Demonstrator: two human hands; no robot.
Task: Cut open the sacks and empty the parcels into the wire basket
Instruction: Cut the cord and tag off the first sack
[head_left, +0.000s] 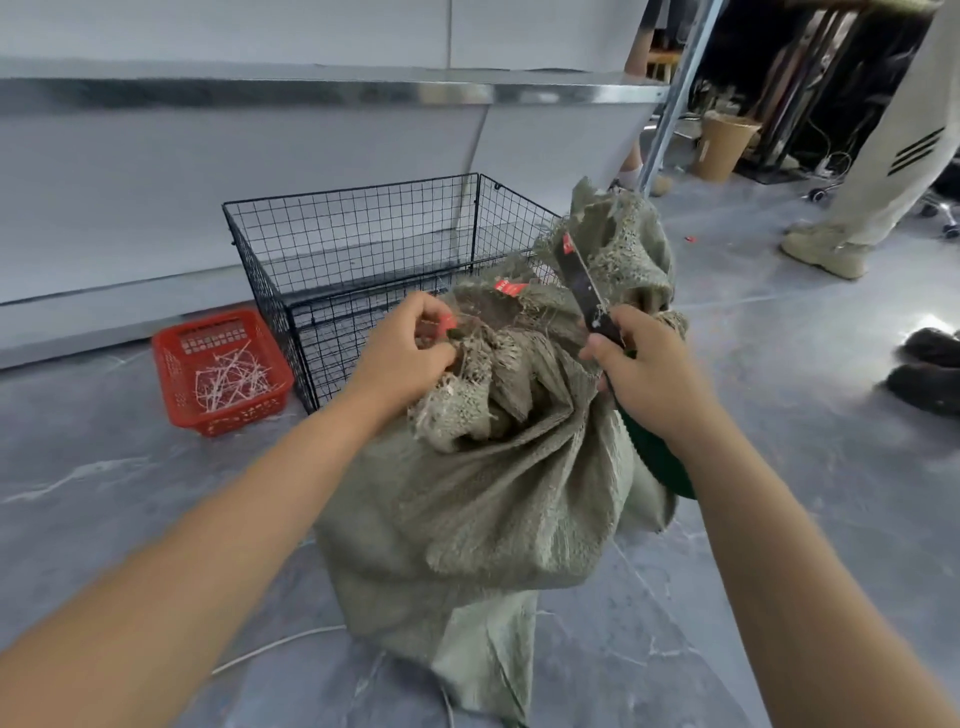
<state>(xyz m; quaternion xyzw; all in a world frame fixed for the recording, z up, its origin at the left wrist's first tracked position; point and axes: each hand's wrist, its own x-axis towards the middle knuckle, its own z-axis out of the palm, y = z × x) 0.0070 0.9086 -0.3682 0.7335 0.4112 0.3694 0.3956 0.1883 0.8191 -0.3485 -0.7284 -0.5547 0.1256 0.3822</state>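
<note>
Your left grip (410, 348) pinches the mouth of the sack (483, 493) taut; your right grip (649, 379) clasps the knife (582, 280), blade up, away from your fingers. The sack stands just beside the wire basket (363, 228), handy for tipping.

- Grey marbled floor (104, 441).
- On it: green woven sack (467, 509) ctr, black wire basket (348, 197) just behind.
- Red crate (228, 421) left of basket; white cord (275, 644) nr sack.
</note>
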